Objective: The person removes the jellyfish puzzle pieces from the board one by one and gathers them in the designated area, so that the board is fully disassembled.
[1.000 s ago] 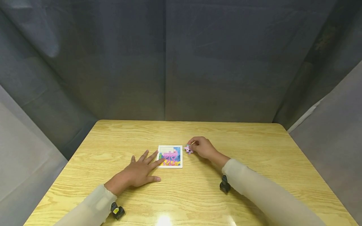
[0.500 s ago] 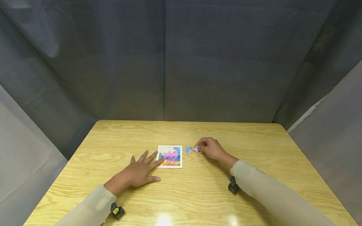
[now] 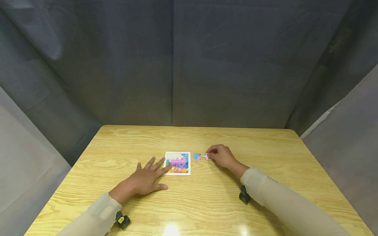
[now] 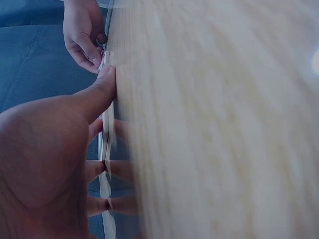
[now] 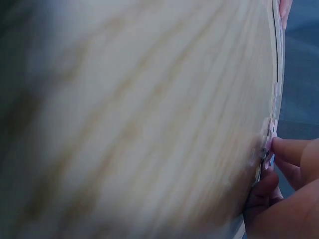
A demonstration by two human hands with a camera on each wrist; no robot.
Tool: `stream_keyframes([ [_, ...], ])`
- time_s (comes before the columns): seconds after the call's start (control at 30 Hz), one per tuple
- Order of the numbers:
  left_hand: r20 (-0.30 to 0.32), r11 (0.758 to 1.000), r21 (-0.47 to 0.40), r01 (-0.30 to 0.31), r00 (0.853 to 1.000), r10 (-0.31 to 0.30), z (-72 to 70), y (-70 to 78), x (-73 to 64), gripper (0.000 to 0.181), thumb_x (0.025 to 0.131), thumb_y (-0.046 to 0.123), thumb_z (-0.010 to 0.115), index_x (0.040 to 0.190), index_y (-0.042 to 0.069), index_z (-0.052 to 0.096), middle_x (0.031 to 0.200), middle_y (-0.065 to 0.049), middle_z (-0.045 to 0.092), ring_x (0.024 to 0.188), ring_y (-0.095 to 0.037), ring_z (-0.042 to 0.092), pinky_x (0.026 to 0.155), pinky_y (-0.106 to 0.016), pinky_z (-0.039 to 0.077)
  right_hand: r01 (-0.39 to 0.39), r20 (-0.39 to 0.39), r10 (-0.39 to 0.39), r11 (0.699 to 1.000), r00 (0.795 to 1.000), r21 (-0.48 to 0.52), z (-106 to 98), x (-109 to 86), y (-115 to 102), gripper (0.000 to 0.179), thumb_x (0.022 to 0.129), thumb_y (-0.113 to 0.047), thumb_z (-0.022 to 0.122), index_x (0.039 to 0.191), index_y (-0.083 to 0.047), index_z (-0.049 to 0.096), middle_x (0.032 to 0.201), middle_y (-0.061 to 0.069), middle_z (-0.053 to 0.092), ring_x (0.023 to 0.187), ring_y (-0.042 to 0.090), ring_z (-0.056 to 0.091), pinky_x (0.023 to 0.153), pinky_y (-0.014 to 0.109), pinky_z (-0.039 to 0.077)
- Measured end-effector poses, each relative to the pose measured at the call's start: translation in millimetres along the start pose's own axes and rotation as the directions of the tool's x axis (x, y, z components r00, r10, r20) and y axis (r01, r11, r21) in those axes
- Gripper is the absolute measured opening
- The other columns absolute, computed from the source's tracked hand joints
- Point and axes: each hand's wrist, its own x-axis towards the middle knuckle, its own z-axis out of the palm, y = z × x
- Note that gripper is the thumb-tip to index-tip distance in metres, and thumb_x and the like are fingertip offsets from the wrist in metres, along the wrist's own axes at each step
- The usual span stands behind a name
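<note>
A white-framed jigsaw puzzle [image 3: 178,159] lies mid-table, showing a pink jellyfish-like figure over blue and yellow, with a pale bare patch at its upper left. My left hand [image 3: 146,179] is spread flat, its fingertips on the puzzle's left side. Right of the frame lies a blue and pink puzzle piece [image 3: 197,156]. Just beyond it, my right hand [image 3: 220,155] pinches a pink puzzle piece [image 3: 206,157] with an eye-like dot. The right wrist view has that pink piece edge-on between thumb and fingers, low over the table.
The wood-grain table [image 3: 189,206] ends at a far edge before a dark curtain [image 3: 230,72]. Pale cloth hangs on both sides. A small black camera sits at each sleeve cuff.
My right hand has moved right, away from the frame, with the pink puzzle piece. The blue and pink piece it covered now shows. My left hand has stayed put.
</note>
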Motion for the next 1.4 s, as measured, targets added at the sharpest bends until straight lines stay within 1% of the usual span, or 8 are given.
stream_keyframes([
  [0.2, -0.009, 1.000, 0.005, 0.001, 1.000, -0.001, -0.3, 0.6, -0.4, 0.080, 0.097, 0.071, 0.048, 0.165, 0.036, 0.022, 0.174, -0.007, 0.005, 0.156, -0.049, 0.005, 0.104, -0.088, 0.015, -0.006, -0.023, 0.006, 1.000, 1.000, -0.010, 1, 0.6, -1, 0.010, 0.098, -0.012, 0.072, 0.104, -0.008, 0.078, 0.091, 0.000, 0.072, 0.082, 0.015, 0.063, 0.081, 0.039, 0.054],
  [0.43, -0.007, 1.000, 0.000, 0.001, 1.000, -0.001, -0.1, 1.0, -0.6, 0.080, 0.098, 0.070, 0.049, 0.165, 0.036, 0.022, 0.174, -0.007, 0.005, 0.157, -0.048, 0.005, 0.105, -0.088, 0.015, -0.010, -0.025, 0.010, 1.000, 1.000, -0.014, 0, -1.1, -3, 0.010, 0.099, -0.012, 0.071, 0.105, -0.007, 0.078, 0.094, 0.000, 0.073, 0.085, 0.016, 0.063, 0.083, 0.039, 0.055],
  [0.73, -0.009, 1.000, -0.002, 0.002, 1.000, -0.002, -1.3, 2.3, -1.7, 0.080, 0.098, 0.069, 0.050, 0.165, 0.035, 0.023, 0.174, -0.008, 0.006, 0.156, -0.049, 0.005, 0.104, -0.088, 0.015, -0.028, -0.030, 0.028, 0.999, 0.999, 0.023, -1, -0.2, -3, 0.011, 0.099, -0.012, 0.071, 0.105, -0.007, 0.078, 0.098, 0.003, 0.075, 0.083, 0.016, 0.065, 0.080, 0.037, 0.056],
  [0.93, -0.013, 1.000, -0.001, 0.003, 1.000, -0.003, -0.7, 1.9, -1.5, 0.080, 0.098, 0.068, 0.052, 0.165, 0.034, 0.023, 0.174, -0.008, 0.006, 0.156, -0.050, 0.006, 0.104, -0.088, 0.016, -0.018, -0.035, 0.019, 0.999, 0.999, 0.035, -1, 1.6, -6, 0.010, 0.098, -0.011, 0.072, 0.105, -0.008, 0.079, 0.103, 0.003, 0.076, 0.093, 0.018, 0.067, 0.087, 0.039, 0.056],
  [1.03, -0.011, 1.000, -0.003, 0.006, 1.000, -0.006, -1.2, 2.3, -1.9, 0.081, 0.098, 0.068, 0.052, 0.165, 0.034, 0.022, 0.174, -0.008, 0.005, 0.156, -0.050, 0.006, 0.104, -0.088, 0.015, -0.023, -0.021, 0.025, 0.996, 0.999, 0.090, 2, 2.4, -11, 0.011, 0.098, -0.009, 0.071, 0.106, -0.006, 0.078, 0.104, 0.005, 0.075, 0.093, 0.018, 0.069, 0.083, 0.036, 0.059],
  [1.17, -0.007, 1.000, -0.001, 0.009, 1.000, -0.009, -2.2, 3.4, -1.8, 0.080, 0.098, 0.068, 0.051, 0.165, 0.035, 0.022, 0.174, -0.007, 0.005, 0.156, -0.048, 0.005, 0.105, -0.088, 0.015, -0.035, 0.005, 0.034, 0.985, 0.999, 0.166, 5, 3.5, -20, 0.013, 0.098, -0.006, 0.070, 0.108, -0.001, 0.076, 0.101, 0.010, 0.075, 0.085, 0.020, 0.073, 0.074, 0.031, 0.061],
  [1.3, -0.006, 1.000, 0.006, 0.009, 1.000, -0.009, -2.2, 3.4, -1.3, 0.080, 0.098, 0.069, 0.050, 0.165, 0.035, 0.023, 0.174, -0.008, 0.007, 0.157, -0.048, 0.006, 0.105, -0.087, 0.016, -0.013, 0.011, 0.012, 0.989, 1.000, 0.150, 10, 5.9, -27, 0.014, 0.098, -0.008, 0.071, 0.110, -0.002, 0.076, 0.100, 0.009, 0.075, 0.081, 0.020, 0.072, 0.071, 0.031, 0.060],
  [1.4, -0.008, 1.000, 0.013, 0.010, 1.000, -0.009, -1.5, 2.5, -0.8, 0.080, 0.098, 0.070, 0.049, 0.165, 0.036, 0.023, 0.174, -0.008, 0.007, 0.157, -0.048, 0.006, 0.105, -0.087, 0.016, 0.009, 0.007, -0.010, 0.992, 1.000, 0.127, 14, 8.2, -32, 0.014, 0.098, -0.009, 0.071, 0.110, -0.003, 0.077, 0.103, 0.007, 0.075, 0.085, 0.018, 0.071, 0.076, 0.033, 0.061],
])
